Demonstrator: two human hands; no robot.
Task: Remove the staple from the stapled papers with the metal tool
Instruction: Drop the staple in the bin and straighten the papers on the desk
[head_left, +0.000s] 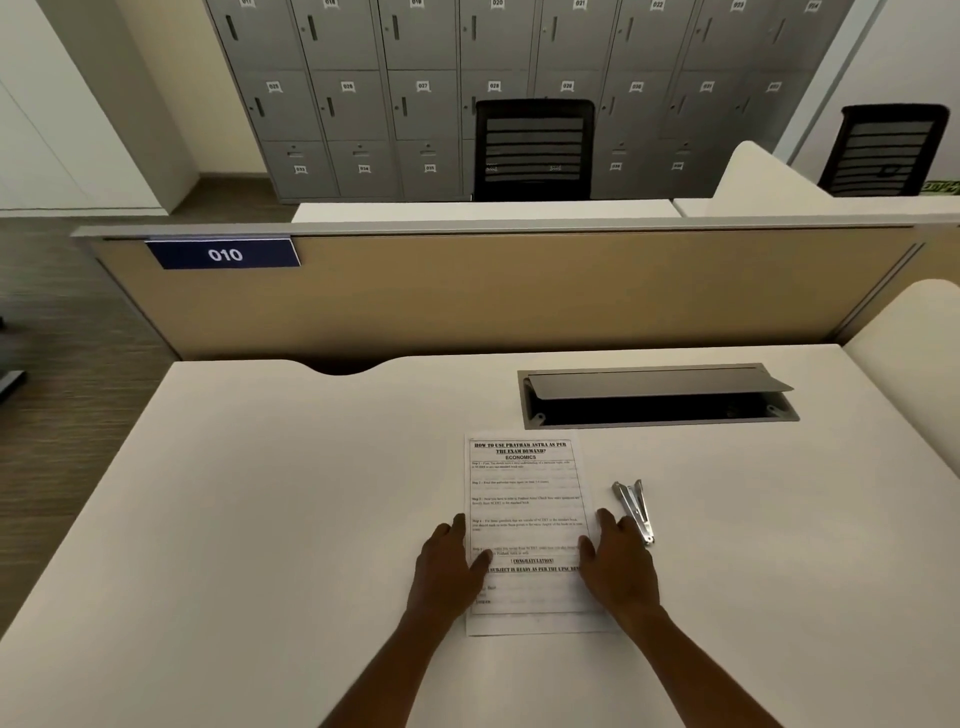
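Papers (524, 509) on desk (260, 493); metal tool (635, 509) just right of papers.

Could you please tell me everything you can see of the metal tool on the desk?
The metal tool is slim and shiny silver, seemingly narrow strips joined at the near end and fanned apart at the far end. It lies flat on the white desk, just right of the papers. The right hand rests beside its near end; whether they touch is unclear.
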